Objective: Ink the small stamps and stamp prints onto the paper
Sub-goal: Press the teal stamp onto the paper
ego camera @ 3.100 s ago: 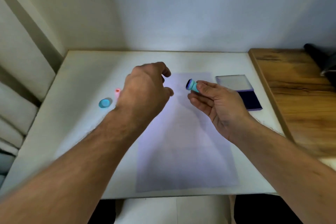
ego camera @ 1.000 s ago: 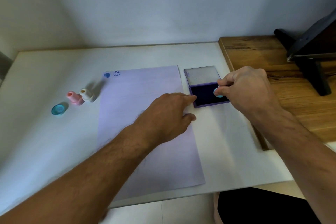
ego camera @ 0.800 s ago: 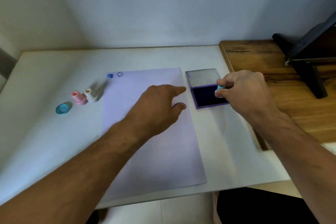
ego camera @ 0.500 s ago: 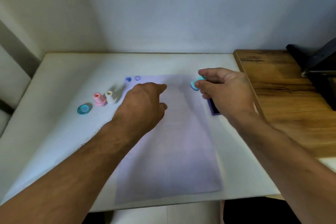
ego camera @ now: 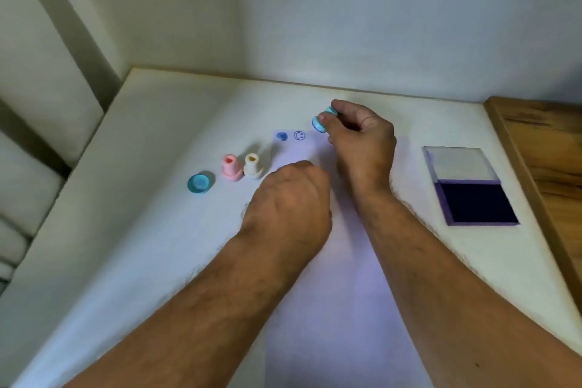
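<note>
My right hand [ego camera: 362, 142] pinches a small teal stamp [ego camera: 322, 120], its inked face turned left, just above the top edge of the white paper [ego camera: 340, 277]. Two blue prints, a heart [ego camera: 282, 136] and a smiley [ego camera: 299, 135], mark the paper's top left corner. My left hand [ego camera: 289, 208] rests on the paper's left part with its fingers curled under, holding nothing I can see. A pink stamp [ego camera: 231, 167] and a cream stamp [ego camera: 252, 165] stand left of the paper. The open ink pad [ego camera: 475, 201] lies to the right.
A teal cap [ego camera: 199, 183] lies on the white table [ego camera: 141, 230] left of the pink stamp. The pad's clear lid [ego camera: 456, 164] is folded back behind it. A wooden surface [ego camera: 548, 148] adjoins the table on the right. Walls close the back and left.
My right hand carried the teal stamp from the ink pad leftward to the paper's top, near the two prints. My left hand drew back from the pad onto the paper's left side.
</note>
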Motion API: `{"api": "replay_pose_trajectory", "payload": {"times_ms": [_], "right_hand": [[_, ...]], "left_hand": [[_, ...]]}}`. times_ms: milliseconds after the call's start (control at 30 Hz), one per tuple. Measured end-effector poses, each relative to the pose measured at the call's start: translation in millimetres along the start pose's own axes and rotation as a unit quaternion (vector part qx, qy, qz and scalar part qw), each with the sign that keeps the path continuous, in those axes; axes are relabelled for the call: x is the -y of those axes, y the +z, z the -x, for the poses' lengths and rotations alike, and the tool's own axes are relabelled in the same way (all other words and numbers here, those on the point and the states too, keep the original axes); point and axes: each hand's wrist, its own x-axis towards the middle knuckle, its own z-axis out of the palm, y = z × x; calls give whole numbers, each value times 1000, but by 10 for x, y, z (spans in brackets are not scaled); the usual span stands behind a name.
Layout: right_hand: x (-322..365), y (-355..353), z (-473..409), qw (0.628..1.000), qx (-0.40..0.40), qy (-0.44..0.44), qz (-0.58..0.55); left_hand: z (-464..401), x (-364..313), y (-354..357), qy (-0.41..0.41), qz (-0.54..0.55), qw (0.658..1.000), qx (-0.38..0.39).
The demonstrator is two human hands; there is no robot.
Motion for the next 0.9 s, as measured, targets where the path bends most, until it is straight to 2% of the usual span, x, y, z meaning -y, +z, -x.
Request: {"api": "replay_pose_trajectory", "payload": {"times_ms": [167,300,433,567,900], "right_hand": [[-84,7,-16,999,23,-36,10],[-114,21,-9,998,28,-53,29],[-135,28,-7,996,32,-66,54],[-142,31,5,994,37,-77,62],[-131,28,-1,993,43,-78,84]], "left_hand": [[-11,39,5,21,1,999,-28],[-51,81,20,49,-29,998,34],[-129,75,-5,19,-10,995,95],[-90,69,-12,32,-6,998,53],[-132,59,-20,37,3,996,77]]}}
